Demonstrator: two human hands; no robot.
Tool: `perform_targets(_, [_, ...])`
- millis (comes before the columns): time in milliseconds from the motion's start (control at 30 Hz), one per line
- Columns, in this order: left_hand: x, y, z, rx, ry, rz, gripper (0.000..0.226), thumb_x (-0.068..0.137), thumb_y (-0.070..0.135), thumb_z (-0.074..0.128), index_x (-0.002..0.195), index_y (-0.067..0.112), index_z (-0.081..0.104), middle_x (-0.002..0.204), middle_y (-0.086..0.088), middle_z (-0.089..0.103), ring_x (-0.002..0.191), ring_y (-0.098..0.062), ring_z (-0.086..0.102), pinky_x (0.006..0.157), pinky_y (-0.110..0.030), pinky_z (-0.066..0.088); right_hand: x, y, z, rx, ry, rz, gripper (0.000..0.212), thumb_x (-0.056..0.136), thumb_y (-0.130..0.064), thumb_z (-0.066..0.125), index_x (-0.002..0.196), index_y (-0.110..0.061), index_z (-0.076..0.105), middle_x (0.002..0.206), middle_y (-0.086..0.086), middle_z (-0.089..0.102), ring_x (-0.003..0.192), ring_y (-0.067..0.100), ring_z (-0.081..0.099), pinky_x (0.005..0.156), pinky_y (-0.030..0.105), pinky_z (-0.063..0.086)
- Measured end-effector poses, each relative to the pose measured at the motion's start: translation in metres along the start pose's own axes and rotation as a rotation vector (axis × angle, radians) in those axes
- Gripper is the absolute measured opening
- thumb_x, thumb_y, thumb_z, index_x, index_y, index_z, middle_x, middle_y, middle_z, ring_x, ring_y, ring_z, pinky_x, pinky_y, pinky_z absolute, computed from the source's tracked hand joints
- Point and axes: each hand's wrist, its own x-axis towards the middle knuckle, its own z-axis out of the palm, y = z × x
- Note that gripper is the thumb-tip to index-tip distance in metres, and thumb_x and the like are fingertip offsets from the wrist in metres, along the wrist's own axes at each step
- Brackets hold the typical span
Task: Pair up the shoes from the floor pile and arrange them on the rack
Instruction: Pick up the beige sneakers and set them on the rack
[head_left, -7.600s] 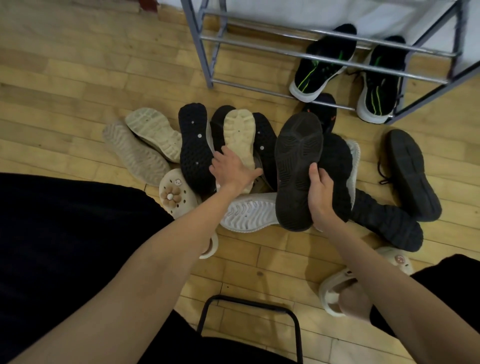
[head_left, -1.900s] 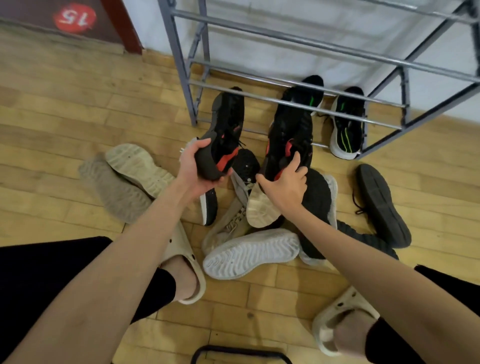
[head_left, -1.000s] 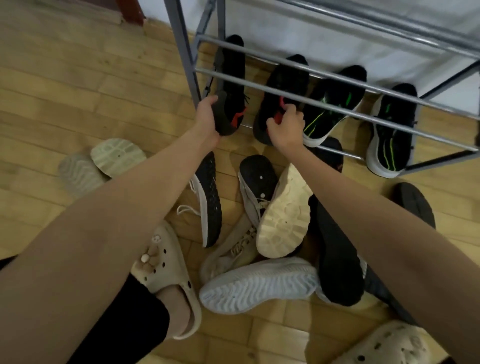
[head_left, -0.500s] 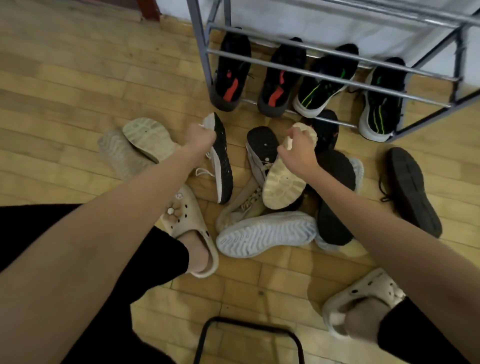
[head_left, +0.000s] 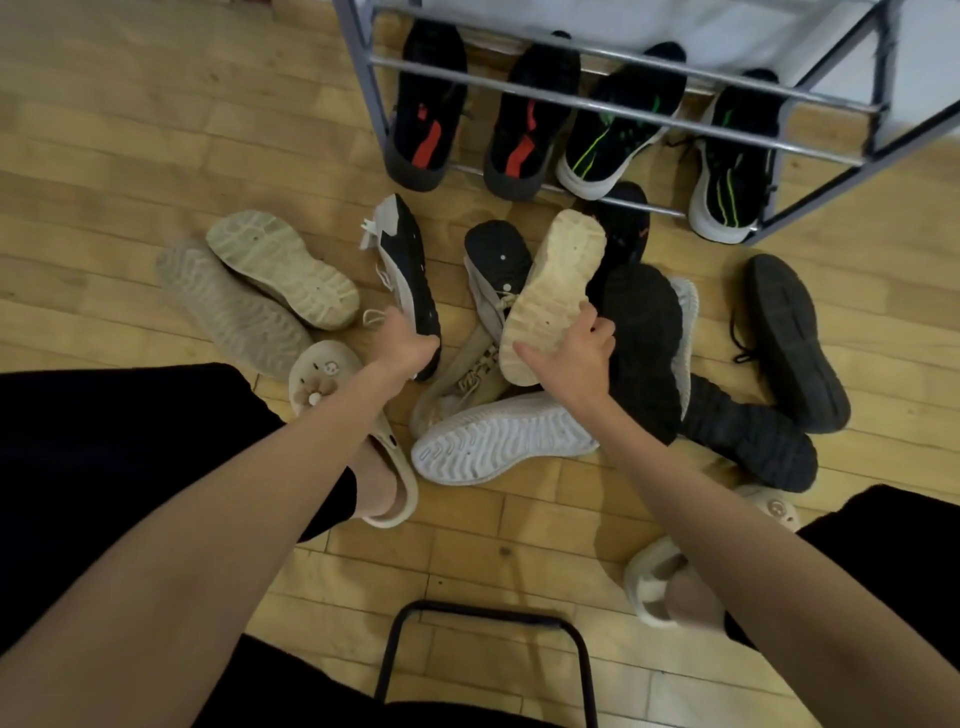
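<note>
Grey metal bars form the rack at the top of the view, and every place below is given from it. On its lowest bars stand four shoes in a row, toes toward the wall: a black pair with red tongues at the rack's left end and a black pair with green stripes at its right end. Just in front of the rack, on the wooden floor, lies the pile. The left hand has its fingers curled round the heel end of a white shoe with a black sole, which lies on its side and points toward the rack's left leg. The right hand grips the heel of a cream-soled shoe, thumb spread along the sole and fingers wrapped over its edge; this shoe is sole-up, its toe toward the middle of the rack. Touching it on the left is a second black-soled white shoe, also overturned. Nearer the person, a white-soled shoe lies sole-up across the pile. Left of the pile, well away from the rack, two tan soles lie side by side. To the right of the pile lie several black shoes, soles up, some overlapping. The person's feet wear cream clogs.
</note>
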Motion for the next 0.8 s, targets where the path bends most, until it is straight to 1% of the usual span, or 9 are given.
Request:
perform_targets(167, [0.004,-0.01,-0.002,0.034,0.029,0.069,0.043,0.087,0.01,0.063,0.127,0.006,0.048,0.123,-0.014,0.06,0.112,-0.03,0.057,0.078,-0.028,0.04,0.004,-0.015,0.024,-0.126,0.058,0.054,0.119,0.065,-0.065,0.073,0.148,-0.005,0.012,0.145,0.029,0.019,0.129,0.045,0.027,0.107,0.047,0.028])
perform_targets(267, [0.003,-0.011,-0.003,0.016,0.029,0.088,0.043,0.087,0.008,0.06,0.129,0.009,0.051,0.123,-0.013,0.062,0.111,-0.028,0.058,0.078,-0.027,0.04,0.011,-0.022,0.032,-0.071,0.032,0.147,0.12,0.064,-0.061,0.076,0.148,-0.007,0.009,0.148,0.029,0.012,0.131,0.045,0.026,0.107,0.049,0.029])
perform_targets(400, [-0.003,-0.008,-0.003,0.042,0.024,0.112,0.038,0.087,0.01,0.058,0.125,0.011,0.055,0.116,-0.01,0.065,0.108,-0.028,0.06,0.076,-0.026,0.038,0.019,-0.026,0.025,0.005,0.05,0.176,0.115,0.061,-0.053,0.08,0.145,-0.01,0.015,0.144,0.025,0.02,0.127,0.042,0.029,0.106,0.051,0.028])
perform_targets(467, [-0.006,-0.002,-0.003,0.055,0.024,0.101,0.036,0.088,0.012,0.058,0.124,0.011,0.056,0.114,-0.01,0.065,0.106,-0.027,0.06,0.075,-0.025,0.038,0.02,-0.022,0.012,0.018,0.13,0.096,0.113,0.057,-0.055,0.078,0.144,-0.012,0.019,0.142,0.022,0.025,0.126,0.04,0.031,0.107,0.05,0.027])
perform_targets(533, [-0.009,0.003,-0.005,0.046,0.033,0.073,0.038,0.087,0.013,0.058,0.125,0.008,0.054,0.118,-0.011,0.063,0.108,-0.028,0.059,0.077,-0.028,0.041,0.014,-0.012,-0.002,-0.019,0.173,-0.083,0.114,0.054,-0.051,0.077,0.144,-0.011,0.02,0.141,0.019,0.029,0.127,0.038,0.032,0.107,0.049,0.027])
perform_targets(600, [-0.011,0.008,-0.006,0.065,0.091,0.073,0.043,0.086,0.016,0.059,0.127,0.005,0.052,0.126,-0.016,0.056,0.115,-0.031,0.055,0.089,-0.035,0.047,0.007,0.001,-0.015,-0.093,0.166,-0.288,0.115,0.052,-0.047,0.078,0.145,-0.009,0.021,0.142,0.019,0.029,0.127,0.036,0.032,0.106,0.048,0.03])
perform_targets(700, [-0.016,0.019,-0.011,0.089,0.197,0.177,0.048,0.09,0.022,0.057,0.135,0.009,0.047,0.132,-0.016,0.051,0.123,-0.03,0.049,0.101,-0.039,0.043,-0.002,0.017,-0.03,-0.147,0.131,-0.484,0.118,0.05,-0.041,0.078,0.147,-0.008,0.021,0.144,0.016,0.03,0.13,0.031,0.031,0.104,0.042,0.029])
perform_targets(733, [-0.017,0.024,-0.013,0.019,0.194,0.201,0.046,0.092,0.024,0.054,0.136,0.011,0.047,0.131,-0.014,0.053,0.121,-0.028,0.05,0.102,-0.039,0.043,-0.004,0.02,-0.033,-0.146,0.112,-0.521,0.119,0.049,-0.04,0.078,0.148,-0.009,0.02,0.145,0.013,0.03,0.132,0.028,0.029,0.104,0.038,0.026])
perform_targets(800, [-0.018,0.037,-0.016,-0.273,0.091,0.155,0.041,0.097,0.028,0.049,0.135,0.012,0.048,0.124,-0.01,0.058,0.114,-0.024,0.057,0.099,-0.042,0.047,-0.008,0.024,-0.039,-0.137,0.065,-0.565,0.121,0.05,-0.041,0.077,0.15,-0.01,0.016,0.149,0.01,0.028,0.136,0.024,0.026,0.104,0.033,0.019])
